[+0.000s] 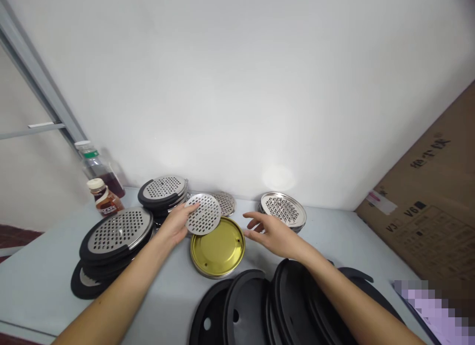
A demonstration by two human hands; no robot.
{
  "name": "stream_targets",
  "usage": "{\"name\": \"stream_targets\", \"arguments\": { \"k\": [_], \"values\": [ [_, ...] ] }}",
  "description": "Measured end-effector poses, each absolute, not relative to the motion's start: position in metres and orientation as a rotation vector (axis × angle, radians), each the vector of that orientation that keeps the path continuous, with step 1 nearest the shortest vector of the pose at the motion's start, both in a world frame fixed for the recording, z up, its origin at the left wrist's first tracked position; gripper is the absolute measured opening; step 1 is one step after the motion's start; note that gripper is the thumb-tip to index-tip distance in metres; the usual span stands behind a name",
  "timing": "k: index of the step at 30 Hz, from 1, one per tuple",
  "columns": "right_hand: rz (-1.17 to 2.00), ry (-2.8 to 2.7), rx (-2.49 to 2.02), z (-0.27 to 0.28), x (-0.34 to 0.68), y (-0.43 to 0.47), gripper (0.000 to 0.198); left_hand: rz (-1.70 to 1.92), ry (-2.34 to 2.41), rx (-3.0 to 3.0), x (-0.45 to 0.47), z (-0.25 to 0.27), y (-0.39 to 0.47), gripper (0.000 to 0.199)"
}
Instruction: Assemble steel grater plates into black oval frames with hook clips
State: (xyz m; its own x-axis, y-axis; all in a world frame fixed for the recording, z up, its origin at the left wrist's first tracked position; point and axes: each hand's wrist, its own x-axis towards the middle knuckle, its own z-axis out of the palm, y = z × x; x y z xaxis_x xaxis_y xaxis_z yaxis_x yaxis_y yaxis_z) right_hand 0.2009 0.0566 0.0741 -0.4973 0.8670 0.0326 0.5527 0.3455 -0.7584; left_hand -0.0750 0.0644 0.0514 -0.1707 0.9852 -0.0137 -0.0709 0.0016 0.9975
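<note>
My left hand (177, 225) grips a round perforated metal disc (203, 215) by its left edge, tilted above the back left of a gold-coloured round lid (218, 248). The lid lies on the table with small dark holes near its rim. To the right of the lid, my right hand (272, 232) hovers with fingers apart and nothing in them. Just behind that hand is a stack of round metal grater plates (285, 209). Another perforated disc (224, 203) lies by the wall, partly hidden behind the held one.
Stacks of black-rimmed grater lids (120, 231), (163, 189) stand on the left. Behind them are a brown bottle (107, 201) and a clear bottle (102, 172) of dark liquid. Black rubber rings (247, 305) lean in a row in front. A cardboard box (419, 201) stands right.
</note>
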Motion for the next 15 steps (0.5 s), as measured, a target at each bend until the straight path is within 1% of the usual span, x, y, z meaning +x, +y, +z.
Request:
{"name": "stream_targets", "arguments": {
  "k": [5,7,9,12,15],
  "values": [
    [1.049,-1.967,-1.146,0.119,0.234,0.055,0.049,1.454,1.368,1.483,-0.058,0.068,0.07,0.041],
    [1.047,-1.861,-1.131,0.138,0.256,0.049,0.052,1.382,1.361,1.731,-0.052,0.074,0.083,0.041],
    [1.003,-1.756,-1.16,0.149,0.281,0.041,0.054,1.228,1.319,1.962,-0.046,0.073,0.096,0.038],
    [0.94,-1.587,-1.272,0.144,0.318,0.03,0.055,0.989,1.297,2.203,-0.04,0.059,0.107,0.037],
    [0.866,-1.392,-1.414,0.119,0.347,0.027,0.054,0.854,1.383,2.333,-0.034,0.046,0.102,0.044]
  ]
}}
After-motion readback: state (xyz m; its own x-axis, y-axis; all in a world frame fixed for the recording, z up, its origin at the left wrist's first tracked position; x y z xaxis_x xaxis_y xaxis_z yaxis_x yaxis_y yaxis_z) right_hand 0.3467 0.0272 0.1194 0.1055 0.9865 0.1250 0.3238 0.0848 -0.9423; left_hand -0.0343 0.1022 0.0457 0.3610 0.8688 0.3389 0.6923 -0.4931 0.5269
